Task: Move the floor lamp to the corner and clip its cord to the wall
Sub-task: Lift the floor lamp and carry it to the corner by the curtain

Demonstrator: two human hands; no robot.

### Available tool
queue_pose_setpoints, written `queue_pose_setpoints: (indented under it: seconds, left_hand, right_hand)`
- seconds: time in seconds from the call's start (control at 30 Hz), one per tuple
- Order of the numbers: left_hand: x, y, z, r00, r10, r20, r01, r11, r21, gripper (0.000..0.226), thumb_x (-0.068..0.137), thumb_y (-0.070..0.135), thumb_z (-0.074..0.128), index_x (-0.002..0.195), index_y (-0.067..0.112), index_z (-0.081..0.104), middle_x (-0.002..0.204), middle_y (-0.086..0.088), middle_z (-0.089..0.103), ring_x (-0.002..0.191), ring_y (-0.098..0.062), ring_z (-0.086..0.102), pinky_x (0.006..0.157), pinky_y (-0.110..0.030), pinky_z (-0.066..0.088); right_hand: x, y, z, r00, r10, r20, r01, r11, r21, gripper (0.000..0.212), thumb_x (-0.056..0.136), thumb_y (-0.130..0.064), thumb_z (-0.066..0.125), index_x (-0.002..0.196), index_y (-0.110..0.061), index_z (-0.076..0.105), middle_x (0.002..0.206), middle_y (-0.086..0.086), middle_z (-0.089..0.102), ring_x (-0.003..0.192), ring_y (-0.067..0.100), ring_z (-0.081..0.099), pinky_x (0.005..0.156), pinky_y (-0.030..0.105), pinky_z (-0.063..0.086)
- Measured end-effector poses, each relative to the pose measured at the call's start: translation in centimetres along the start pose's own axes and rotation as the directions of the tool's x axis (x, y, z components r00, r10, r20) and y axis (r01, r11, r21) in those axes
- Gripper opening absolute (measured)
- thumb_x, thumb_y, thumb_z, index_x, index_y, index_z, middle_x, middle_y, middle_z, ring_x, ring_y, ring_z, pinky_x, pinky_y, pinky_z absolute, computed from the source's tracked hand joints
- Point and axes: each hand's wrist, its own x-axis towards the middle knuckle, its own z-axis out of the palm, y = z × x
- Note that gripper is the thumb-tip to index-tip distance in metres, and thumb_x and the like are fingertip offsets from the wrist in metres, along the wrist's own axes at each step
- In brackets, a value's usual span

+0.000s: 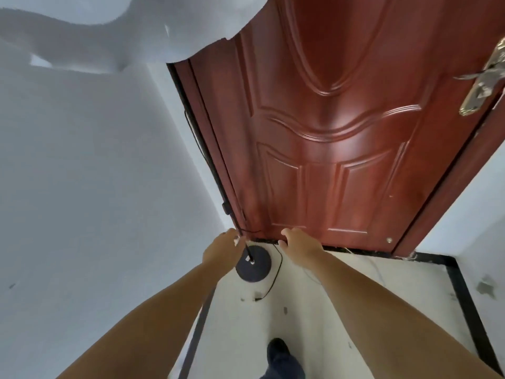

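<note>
The floor lamp stands in the corner between the white wall and the door. Its round black base (254,266) rests on the floor, its thin black pole (203,149) rises along the door frame, and its white shade (153,28) fills the top of the view, blurred. My left hand (222,253) pinches the pole just above the base. To the right of the base, my right hand (299,246) is curled downward with the black cord (278,266) emerging under its fingers. From there the cord loops down across the floor to a plug end (258,298).
A reddish-brown panelled door (341,127) with a brass handle (483,83) stands shut straight ahead. White wall (82,173) on the left, pale floor tiles with a black border strip (464,291). My dark shoe (278,351) is below the hands.
</note>
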Motion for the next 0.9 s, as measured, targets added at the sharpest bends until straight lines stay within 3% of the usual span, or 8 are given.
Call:
queue_pose_setpoints:
  seconds: [0.13,0.27,0.37,0.43,0.5,0.63,0.8,0.9]
  left_hand:
    - [9.9,-0.5,1.6,0.981,-0.195,0.011,0.195,0.974,-0.118,0.04,0.095,0.043,0.043,0.118,0.012,0.054,0.122,-0.012,0.061,0.1,-0.027,0.058,0.082,-0.03,0.045]
    - [18.8,-2.4,6.1,0.894,-0.446,-0.031,0.385,0.804,-0.452,0.08,0.087,0.048,0.057,0.144,0.006,0.022,0.149,-0.015,0.036,0.131,-0.033,0.04,0.091,-0.034,0.038]
    - [24.5,-4.2,9.3,0.87,-0.473,-0.14,0.25,0.667,-0.702,0.083,0.083,0.041,0.066,0.145,0.012,0.02,0.148,-0.01,0.038,0.132,-0.028,0.039,0.108,-0.041,0.034]
    - [27.5,-5.2,10.7,0.826,-0.498,-0.264,0.129,0.623,-0.771,0.049,0.084,0.033,0.066,0.125,0.013,0.047,0.115,-0.004,0.061,0.102,-0.02,0.057,0.097,-0.038,0.045]
    - [29.8,-6.1,11.5,0.761,-0.564,-0.321,0.052,0.546,-0.836,0.019,0.086,0.028,0.063,0.09,0.01,0.059,0.083,-0.004,0.063,0.074,-0.018,0.056,0.08,-0.038,0.049]
    - [32.7,-7.4,12.4,0.749,-0.55,-0.369,-0.058,0.501,-0.864,0.025,0.086,0.023,0.056,0.063,0.016,0.049,0.058,-0.001,0.051,0.058,-0.015,0.051,0.066,-0.031,0.051]
    - [33.5,-8.1,12.6,0.775,-0.436,-0.459,-0.215,0.5,-0.839,0.015,0.078,0.015,0.047,0.065,0.01,0.041,0.061,-0.014,0.034,0.054,-0.021,0.035,0.044,-0.021,0.035]
    - [33.9,-8.8,12.7,0.767,-0.4,-0.502,-0.27,0.509,-0.818,0.018,0.073,0.013,0.045,0.058,0.014,0.035,0.051,-0.008,0.034,0.048,-0.015,0.034,0.044,-0.023,0.03]
  right_hand:
    - [10.8,1.1,1.6,0.999,-0.024,-0.023,0.025,0.996,0.087,0.043,0.098,-0.036,0.034,0.133,-0.014,0.045,0.13,0.015,0.05,0.114,0.034,0.056,0.092,0.044,0.047]
    - [20.6,3.8,6.6,0.999,-0.047,0.018,0.045,0.992,0.121,0.041,0.097,-0.034,0.037,0.133,-0.015,0.044,0.13,0.014,0.049,0.113,0.033,0.057,0.088,0.042,0.047]
    - [26.2,7.2,12.2,0.994,-0.048,0.102,0.038,0.994,0.102,0.041,0.095,-0.03,0.042,0.134,-0.015,0.043,0.133,0.014,0.048,0.117,0.034,0.055,0.093,0.041,0.046]
    - [29.1,9.5,16.0,0.986,-0.013,0.167,0.0,0.997,0.078,0.041,0.094,-0.026,0.044,0.133,-0.014,0.043,0.134,0.014,0.047,0.117,0.033,0.055,0.089,0.038,0.046]
    - [31.6,11.3,19.4,0.974,0.052,0.22,-0.065,0.996,0.055,0.041,0.095,-0.023,0.044,0.134,-0.012,0.042,0.137,0.015,0.045,0.119,0.032,0.053,0.089,0.038,0.045]
    - [36.1,11.5,24.6,0.951,0.184,0.25,-0.214,0.972,0.096,0.041,0.096,-0.019,0.043,0.136,-0.009,0.041,0.138,0.017,0.047,0.123,0.034,0.052,0.094,0.041,0.045]
    - [42.1,9.9,29.7,0.98,0.167,0.103,-0.186,0.959,0.214,0.056,0.093,-0.02,0.049,0.145,-0.017,0.027,0.147,0.014,0.034,0.121,0.037,0.052,0.089,0.046,0.048]
    - [45.7,10.5,31.8,0.981,0.17,0.094,-0.184,0.968,0.172,0.059,0.093,-0.02,0.051,0.146,-0.025,0.025,0.153,0.012,0.02,0.128,0.038,0.043,0.093,0.047,0.046]
